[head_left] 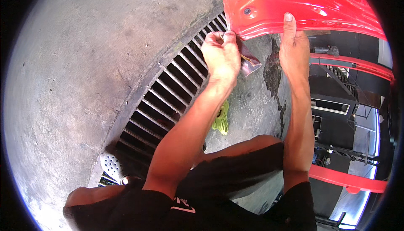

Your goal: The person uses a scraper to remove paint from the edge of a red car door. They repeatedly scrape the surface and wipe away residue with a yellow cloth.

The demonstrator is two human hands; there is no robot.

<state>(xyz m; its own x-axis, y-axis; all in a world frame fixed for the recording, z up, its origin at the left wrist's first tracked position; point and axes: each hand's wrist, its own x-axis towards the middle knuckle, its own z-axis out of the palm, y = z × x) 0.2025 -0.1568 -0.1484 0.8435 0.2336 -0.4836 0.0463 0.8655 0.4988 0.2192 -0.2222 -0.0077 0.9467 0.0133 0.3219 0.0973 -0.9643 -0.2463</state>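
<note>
A glossy red car body panel (269, 8), which looks like a hood or door, juts in from the top right. My right hand (294, 48) grips its lower edge, thumb on the face and fingers hidden behind. At the panel's lower left corner, my left hand (221, 58) is closed in a pinch, fingertips by the edge. Beside it a thin, shiny film (250, 62), dark red with a clear end, hangs below the corner. It seems to run into the pinch, though the fingers partly hide it.
A metal drain grate (162, 94) curves across the concrete floor (84, 62). Beyond my left forearm lies a crumpled yellow-green bag or cloth (221, 119). My foot in a white perforated clog (111, 165) rests by the grate. Red beams (349, 178) stand at the right.
</note>
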